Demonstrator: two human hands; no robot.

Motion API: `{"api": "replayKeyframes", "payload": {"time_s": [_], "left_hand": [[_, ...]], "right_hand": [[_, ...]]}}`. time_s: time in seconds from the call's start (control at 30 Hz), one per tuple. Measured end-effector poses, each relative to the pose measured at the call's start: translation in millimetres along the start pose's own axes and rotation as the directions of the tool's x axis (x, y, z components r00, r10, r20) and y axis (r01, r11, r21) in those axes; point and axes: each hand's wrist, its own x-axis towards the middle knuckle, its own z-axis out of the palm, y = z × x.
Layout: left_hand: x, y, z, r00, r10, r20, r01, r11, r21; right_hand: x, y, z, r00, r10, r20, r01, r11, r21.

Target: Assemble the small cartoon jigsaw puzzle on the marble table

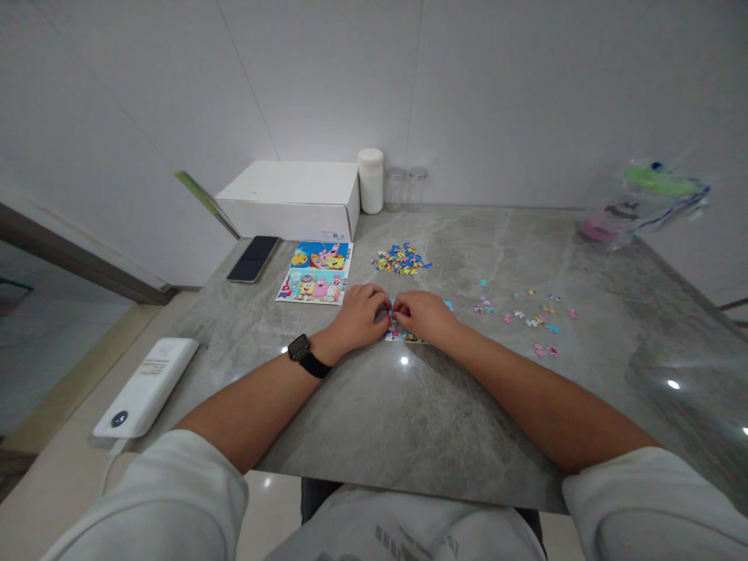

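My left hand (363, 318), with a black watch on the wrist, rests at the left edge of a partly joined jigsaw (400, 335). Its fingers curl together at the puzzle; what they hold is too small to name. My right hand (425, 315) covers much of the same puzzle, thumb and fingers pinched close to the left fingertips. Behind them lies a heap of loose pieces (401, 259). More pieces (531, 322) are scattered to the right. A printed picture sheet (316, 274) with cartoon figures lies to the left.
On the grey table (467, 421), a phone (253, 259) lies left of the sheet. Behind stand a white box (292, 195), a white bottle (371, 181) and two clear jars (406, 191). A power bank (146, 387) is at the left edge, a plastic bag (643, 204) at the back right.
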Motion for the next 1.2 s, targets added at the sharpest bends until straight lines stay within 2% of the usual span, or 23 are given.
{"api": "replayKeyframes", "payload": {"time_s": [0.4,0.57,0.63,0.83,1.0,1.2], "left_hand": [[-0.8,-3.7,3.8,1.000,0.020,-0.009,-0.019,1.000,0.024],[-0.5,-1.3,0.8,1.000,0.012,0.000,-0.012,1.000,0.005],[-0.7,-0.3,-0.3,1.000,0.006,0.003,-0.006,1.000,-0.002],[-1.1,-0.7,0.6,1.000,0.010,-0.006,-0.010,1.000,0.007],[-1.0,-1.5,1.2,1.000,0.015,0.002,-0.015,1.000,0.023],[-0.7,-3.3,2.8,1.000,0.011,0.007,-0.011,1.000,0.029]], "right_hand": [[-4.6,-6.7,-2.7,0.999,0.035,-0.033,-0.036,0.999,-0.038],[-2.8,5.0,-12.3,0.995,0.044,-0.091,-0.045,0.999,-0.012],[-1.9,12.1,-16.8,0.995,0.012,-0.100,-0.012,1.000,0.003],[-2.8,16.6,-16.2,0.991,-0.135,-0.004,0.135,0.991,0.015],[-3.1,12.6,-8.3,0.989,-0.136,0.062,0.137,0.991,-0.009],[-2.0,14.7,-5.6,0.990,-0.133,0.053,0.134,0.991,-0.011]]}}
